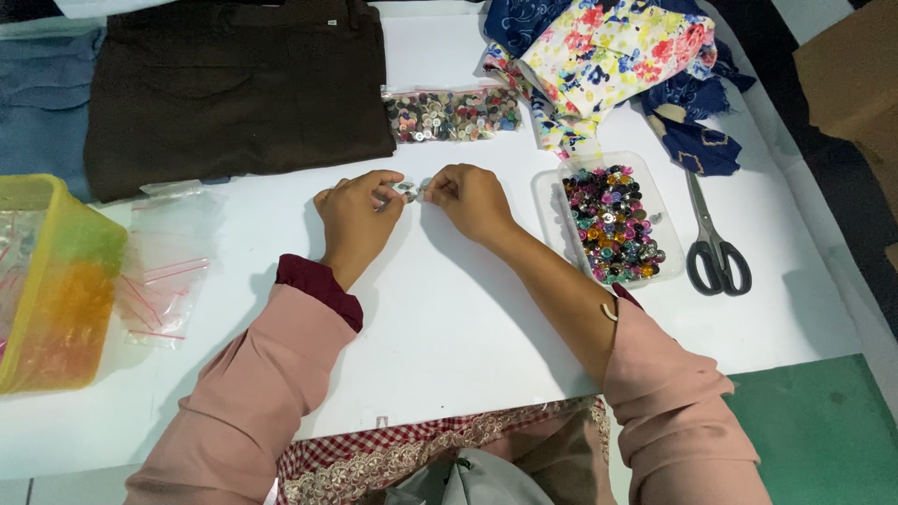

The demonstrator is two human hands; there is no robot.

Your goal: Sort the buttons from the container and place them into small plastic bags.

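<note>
While both hands pinch a small clear bag of buttons between them, left hand and right hand hover above the white table, a clear tray of colourful buttons just right.

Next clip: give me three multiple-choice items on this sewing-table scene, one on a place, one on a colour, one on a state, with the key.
1. Where do the scissors lie?
A. right of the clear tray of buttons
B. on the brown cloth
C. inside the yellow tub

2. What colour is the folded cloth at top left?
A. white
B. dark brown
C. red

3. How are the scissors' blades?
A. wide open
B. closed
C. snapped apart

Key:
1 A, they rest on the white table beside the tray.
2 B, plainly dark brown.
3 B, the blades lie together.
</note>
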